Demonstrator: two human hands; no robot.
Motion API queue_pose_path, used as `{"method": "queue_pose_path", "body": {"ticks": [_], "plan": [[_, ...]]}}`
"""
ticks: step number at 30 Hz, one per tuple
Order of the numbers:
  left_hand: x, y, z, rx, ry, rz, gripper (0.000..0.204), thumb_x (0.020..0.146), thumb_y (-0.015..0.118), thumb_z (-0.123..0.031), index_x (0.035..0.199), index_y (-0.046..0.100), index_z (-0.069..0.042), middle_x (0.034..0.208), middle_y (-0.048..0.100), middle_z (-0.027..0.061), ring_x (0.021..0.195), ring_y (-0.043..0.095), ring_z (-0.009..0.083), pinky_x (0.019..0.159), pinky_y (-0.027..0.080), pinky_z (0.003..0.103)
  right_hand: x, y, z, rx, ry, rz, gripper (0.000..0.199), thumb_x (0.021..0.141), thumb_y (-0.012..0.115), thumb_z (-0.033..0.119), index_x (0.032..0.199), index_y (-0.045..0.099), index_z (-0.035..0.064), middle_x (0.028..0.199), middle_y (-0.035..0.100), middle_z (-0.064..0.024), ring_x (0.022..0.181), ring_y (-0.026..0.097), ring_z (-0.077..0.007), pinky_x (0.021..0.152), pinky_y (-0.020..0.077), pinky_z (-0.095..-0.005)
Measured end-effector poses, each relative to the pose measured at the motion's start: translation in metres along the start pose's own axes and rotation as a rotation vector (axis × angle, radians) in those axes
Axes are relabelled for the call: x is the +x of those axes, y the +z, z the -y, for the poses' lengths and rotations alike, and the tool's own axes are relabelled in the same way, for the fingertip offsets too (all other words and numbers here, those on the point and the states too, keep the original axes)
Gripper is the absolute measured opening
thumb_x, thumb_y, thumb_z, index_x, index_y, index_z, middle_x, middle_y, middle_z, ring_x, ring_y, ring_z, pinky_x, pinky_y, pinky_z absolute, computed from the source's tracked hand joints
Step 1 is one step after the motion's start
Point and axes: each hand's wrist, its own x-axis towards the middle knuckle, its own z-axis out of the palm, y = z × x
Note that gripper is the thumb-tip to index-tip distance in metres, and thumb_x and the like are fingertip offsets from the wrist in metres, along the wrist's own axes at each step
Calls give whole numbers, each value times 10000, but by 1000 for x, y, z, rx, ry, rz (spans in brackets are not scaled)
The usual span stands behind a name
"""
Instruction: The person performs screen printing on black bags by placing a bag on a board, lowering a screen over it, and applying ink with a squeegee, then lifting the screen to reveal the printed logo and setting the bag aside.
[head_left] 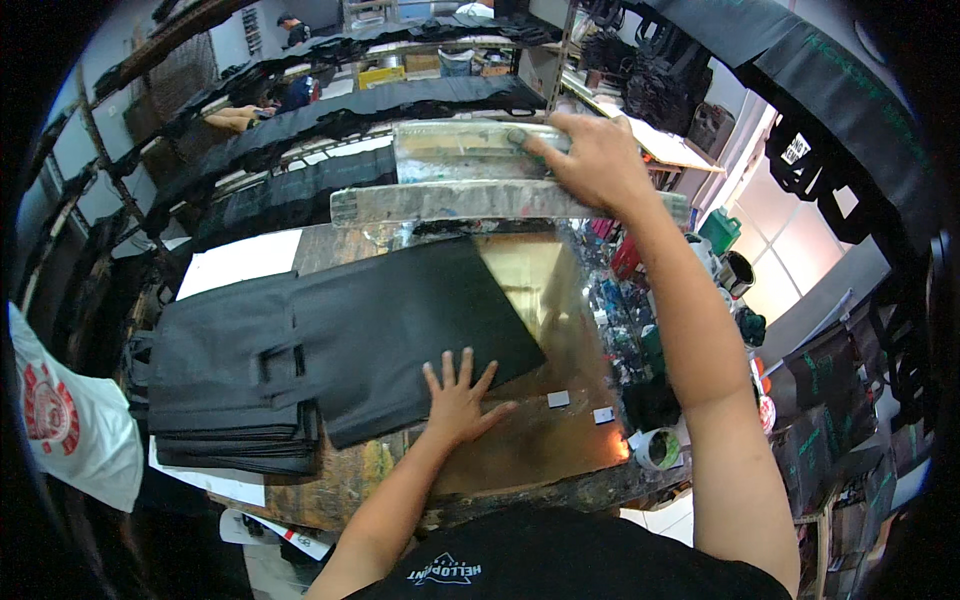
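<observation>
My left hand (pixel 457 397) lies flat with fingers spread on the near edge of a black fabric bag (pixel 410 325) that is spread on a shiny, stained work table (pixel 560 440). The bag lies at a slant over a yellowish panel (pixel 525 275) on the table. My right hand (pixel 590 160) reaches far forward and grips the top of a raised, paint-smeared printing frame (pixel 460 175) standing at the table's far edge.
A stack of folded black bags (pixel 225 400) sits left of the spread bag. Rows of black bags hang drying on racks (pixel 330 110) behind. Pots and a tape roll (pixel 660 448) crowd the right edge. A person works at the far back (pixel 240 117).
</observation>
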Motion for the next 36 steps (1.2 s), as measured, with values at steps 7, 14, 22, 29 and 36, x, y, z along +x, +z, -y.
{"method": "queue_pose_path", "body": {"ticks": [7, 14, 22, 29, 36], "plan": [[67, 15, -26, -77, 231, 61, 949, 916, 365, -876, 1635, 408, -257, 1736, 179, 232, 1587, 62, 539, 1179, -76, 778, 0, 7, 2, -33, -14, -43, 703, 976, 540, 669, 1195, 741, 32, 1078, 753, -226, 1106, 693, -384, 1044, 421, -543], [70, 30, -50, -68, 277, -18, 1037, 851, 402, -930, 1633, 412, -250, 1728, 190, 250, 1580, 72, 554, 1171, -78, 794, 1, 0, 10, -54, 13, -5, 706, 969, 548, 663, 1196, 741, 23, 1114, 745, -228, 1134, 683, -374, 1059, 416, -524], [32, 10, -65, -68, 191, -106, 1147, 794, 479, -942, 1630, 409, -160, 1715, 213, 270, 1592, 96, 514, 1174, -76, 789, 3, 11, -8, -81, -47, -129, 714, 967, 531, 676, 1200, 748, 37, 1138, 738, -251, 1110, 691, -400, 997, 459, -540], [6, 25, -66, -30, 166, -190, 1066, 825, 469, -920, 1578, 502, -166, 1686, 309, 236, 1571, 204, 482, 1207, 29, 755, -3, -11, 19, 68, 60, 20, 923, 953, 381, 841, 1001, 734, -10, 1071, 748, -263, 1053, 708, -401, 975, 521, -520], [-8, 19, -80, -9, 155, -149, 1080, 809, 471, -931, 1567, 514, -164, 1679, 349, 201, 1571, 235, 453, 1216, 49, 746, -2, -11, 11, 57, 77, 127, 968, 961, 342, 848, 1142, 743, -14, 1143, 746, -261, 1127, 699, -396, 1004, 504, -552]]}}
